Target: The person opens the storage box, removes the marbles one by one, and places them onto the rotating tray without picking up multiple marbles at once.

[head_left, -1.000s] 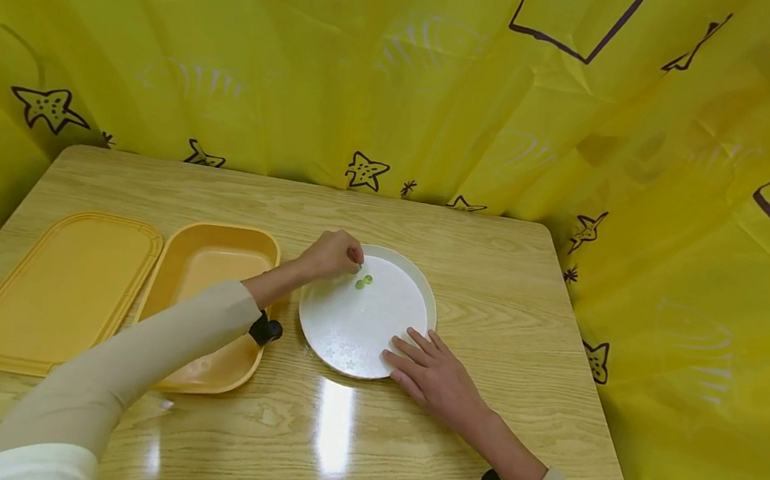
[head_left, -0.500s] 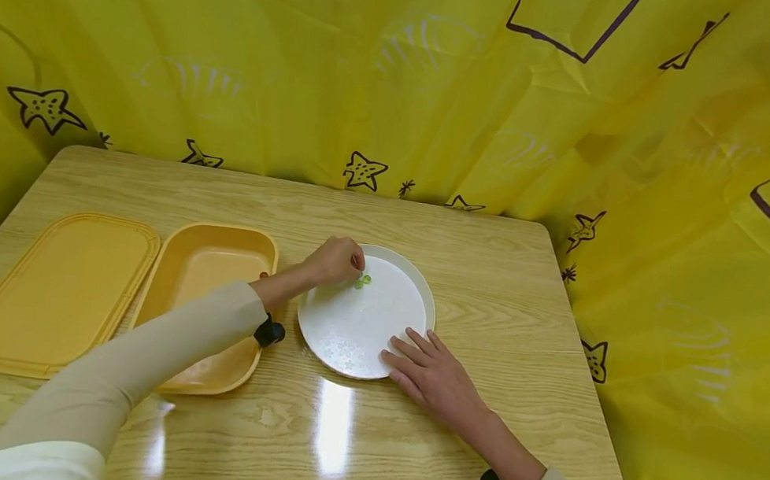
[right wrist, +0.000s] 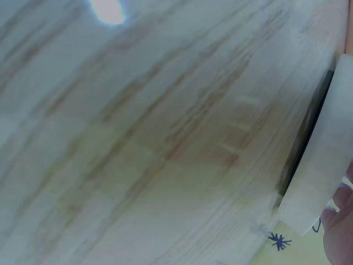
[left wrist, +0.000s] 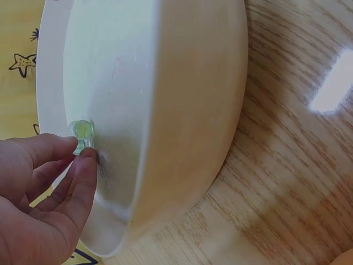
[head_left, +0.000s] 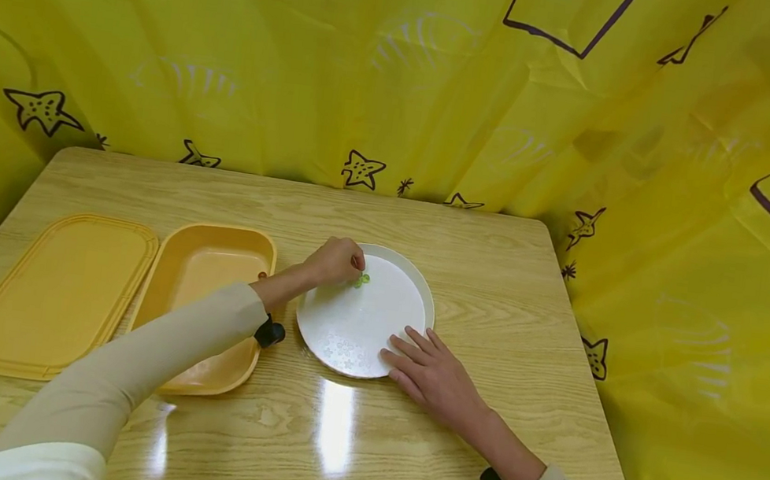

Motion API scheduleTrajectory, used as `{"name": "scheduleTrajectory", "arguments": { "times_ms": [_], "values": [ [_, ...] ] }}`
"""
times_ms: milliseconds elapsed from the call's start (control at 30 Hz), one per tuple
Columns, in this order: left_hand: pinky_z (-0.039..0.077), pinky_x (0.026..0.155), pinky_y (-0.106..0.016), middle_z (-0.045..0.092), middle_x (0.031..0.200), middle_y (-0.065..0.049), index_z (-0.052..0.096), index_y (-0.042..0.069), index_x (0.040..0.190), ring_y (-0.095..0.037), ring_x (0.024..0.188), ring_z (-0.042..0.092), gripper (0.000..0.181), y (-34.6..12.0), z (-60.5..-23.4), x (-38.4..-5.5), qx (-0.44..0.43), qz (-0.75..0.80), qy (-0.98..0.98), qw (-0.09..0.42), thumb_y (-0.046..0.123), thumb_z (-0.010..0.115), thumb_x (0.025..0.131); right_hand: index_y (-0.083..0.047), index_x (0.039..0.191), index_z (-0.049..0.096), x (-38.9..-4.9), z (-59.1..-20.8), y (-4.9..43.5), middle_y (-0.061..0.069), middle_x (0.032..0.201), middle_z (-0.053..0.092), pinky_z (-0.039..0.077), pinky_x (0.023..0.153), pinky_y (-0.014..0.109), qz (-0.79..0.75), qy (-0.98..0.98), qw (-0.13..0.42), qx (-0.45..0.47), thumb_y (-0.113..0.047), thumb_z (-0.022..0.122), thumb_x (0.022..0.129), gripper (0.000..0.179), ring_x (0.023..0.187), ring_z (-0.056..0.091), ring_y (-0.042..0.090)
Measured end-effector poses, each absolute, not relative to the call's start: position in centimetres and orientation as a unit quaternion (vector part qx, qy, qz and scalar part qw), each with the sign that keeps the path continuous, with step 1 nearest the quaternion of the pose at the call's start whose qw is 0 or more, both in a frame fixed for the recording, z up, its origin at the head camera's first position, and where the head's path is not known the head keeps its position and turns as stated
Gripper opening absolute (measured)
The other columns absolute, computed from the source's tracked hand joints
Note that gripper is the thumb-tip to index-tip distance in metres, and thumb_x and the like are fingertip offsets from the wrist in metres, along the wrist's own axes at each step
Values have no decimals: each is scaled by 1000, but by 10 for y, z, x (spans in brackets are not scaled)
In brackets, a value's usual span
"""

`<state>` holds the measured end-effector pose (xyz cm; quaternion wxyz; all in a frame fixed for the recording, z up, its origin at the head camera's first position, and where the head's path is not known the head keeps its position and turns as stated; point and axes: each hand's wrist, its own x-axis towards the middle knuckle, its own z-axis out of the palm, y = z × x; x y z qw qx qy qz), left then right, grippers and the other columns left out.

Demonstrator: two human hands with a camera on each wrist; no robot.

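In the head view a round white tray (head_left: 375, 326) with a raised rim lies on the table. My left hand (head_left: 336, 262) reaches over its far left part, thumb and fingers pinching a small clear green marble (left wrist: 80, 148). Right beside the fingertips are more green marbles (head_left: 364, 279) on the tray floor; the fingers hide part of the group. My right hand (head_left: 437, 377) rests on the tray's near right rim with its fingers spread over the edge. Only the fingertips of that hand (right wrist: 341, 212) show beside the tray wall in the right wrist view.
Left of the tray stands an orange plastic tub (head_left: 191, 250), partly covered by my left forearm. A flat orange lid (head_left: 61, 290) lies beyond it at the far left. A yellow patterned curtain (head_left: 291, 63) hangs behind and right of the wooden table (head_left: 487, 283).
The left hand has shifted slightly toward me and right, bringing its fingertips up to the green marbles. The right hand holds its place on the rim.
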<state>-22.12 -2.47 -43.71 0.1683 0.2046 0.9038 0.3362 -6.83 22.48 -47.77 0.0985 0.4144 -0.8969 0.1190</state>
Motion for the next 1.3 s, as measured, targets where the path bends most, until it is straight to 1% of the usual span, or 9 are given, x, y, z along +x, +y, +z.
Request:
{"name": "scheduleTrajectory", "arguments": {
  "times_ms": [333,733,1033,1133,1300],
  "values": [
    [52,81,-33,72,101,-15,76,-3,99,-26,90,63,13,-24,-435,-221,193,333,906,174,-1,67,89,-16,131,67,-69,-478,225,6,136,61,31,111,53,115,-900,88,411,-43,26,110,54,135,47,30],
    [52,81,-33,71,103,-15,75,-3,103,-26,91,63,15,-23,-434,-221,187,329,908,182,0,67,90,-16,131,67,-69,-478,225,7,136,61,32,110,53,117,-899,92,411,-43,26,110,54,134,47,30],
    [52,85,-34,72,104,-15,74,-4,104,-28,97,65,17,-32,-423,-220,200,351,901,155,0,67,89,-16,131,67,-69,-477,224,7,136,61,32,111,53,120,-900,87,410,-43,28,110,53,134,47,30],
    [52,84,-35,72,103,-15,73,-5,106,-27,97,66,18,-37,-415,-218,206,372,892,151,1,67,90,-16,131,67,-68,-477,224,6,136,61,32,111,53,121,-900,86,409,-43,28,110,52,134,47,30],
    [53,79,-35,71,101,-14,72,-6,108,-27,94,65,19,-52,-404,-215,208,408,875,158,3,66,92,-16,131,67,-69,-477,224,6,137,61,31,111,53,122,-901,82,407,-43,29,109,52,134,47,30]
  ]
}}
